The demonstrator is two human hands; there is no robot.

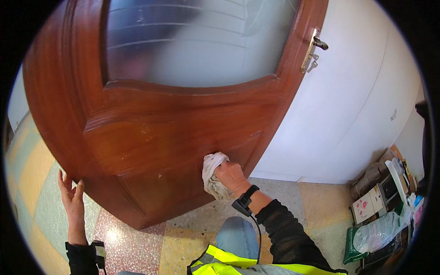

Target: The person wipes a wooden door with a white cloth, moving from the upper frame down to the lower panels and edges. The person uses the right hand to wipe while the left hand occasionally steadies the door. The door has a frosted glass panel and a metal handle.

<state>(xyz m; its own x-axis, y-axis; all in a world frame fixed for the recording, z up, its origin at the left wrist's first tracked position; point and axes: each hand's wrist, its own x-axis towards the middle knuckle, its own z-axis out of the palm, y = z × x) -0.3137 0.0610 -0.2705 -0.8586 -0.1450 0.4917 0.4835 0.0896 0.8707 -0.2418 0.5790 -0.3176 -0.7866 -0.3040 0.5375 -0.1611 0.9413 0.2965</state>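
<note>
A reddish-brown wooden door (147, 144) with a frosted glass pane (206, 44) fills the view before me. My right hand (232, 175) grips a crumpled whitish cloth (215, 178), pressed against the lower right part of the door panel. My left hand (72, 194) is at the door's lower left edge, fingers apart and raised, holding nothing; whether its fingertips touch the edge is hard to tell. At the upper right, the door bears a metal lever handle (320, 43) on a long plate, with keys (312, 63) hanging from the lock.
White cabinet doors (337, 103) stand behind the wooden door at right. Bags, a small drawer unit with a flower print (362, 208) and a green-and-clear plastic sack (374, 233) crowd the lower right. The floor is multicoloured terrazzo tile (130, 251). A cable runs from my right wrist.
</note>
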